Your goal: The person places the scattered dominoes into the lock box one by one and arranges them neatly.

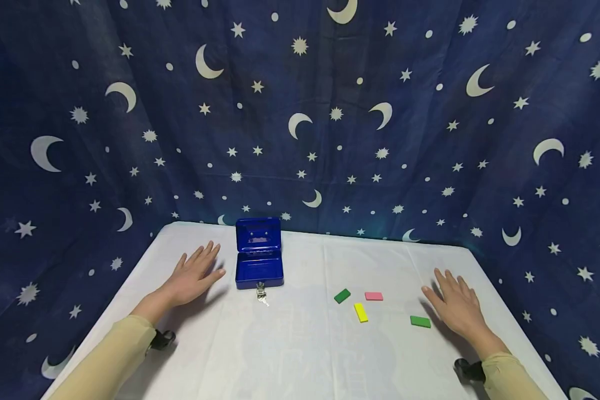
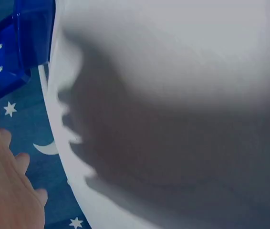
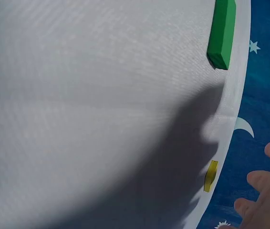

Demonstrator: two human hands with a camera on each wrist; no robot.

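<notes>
My left hand (image 1: 192, 278) hovers over the white table, fingers straight and slightly spread, left of a blue metal cash box (image 1: 260, 272). The box's lid (image 1: 258, 234) stands raised, and keys (image 1: 262, 297) hang at its front lock. In the left wrist view the box (image 2: 34, 33) is above the fingers (image 2: 4, 176). On the right, my other hand (image 1: 457, 305) is held above the table with fingers extended, holding nothing. Nearest to it lies a green block (image 1: 420, 321). The right wrist view also has a yellow block (image 3: 211, 176) near the hand's shadow.
Around the table's middle lie a dark green block (image 1: 342, 295), a pink block (image 1: 373, 296) and a yellow block (image 1: 361, 312). A navy curtain (image 1: 330, 150) with moons and stars hangs behind and beside the white table (image 1: 280, 355).
</notes>
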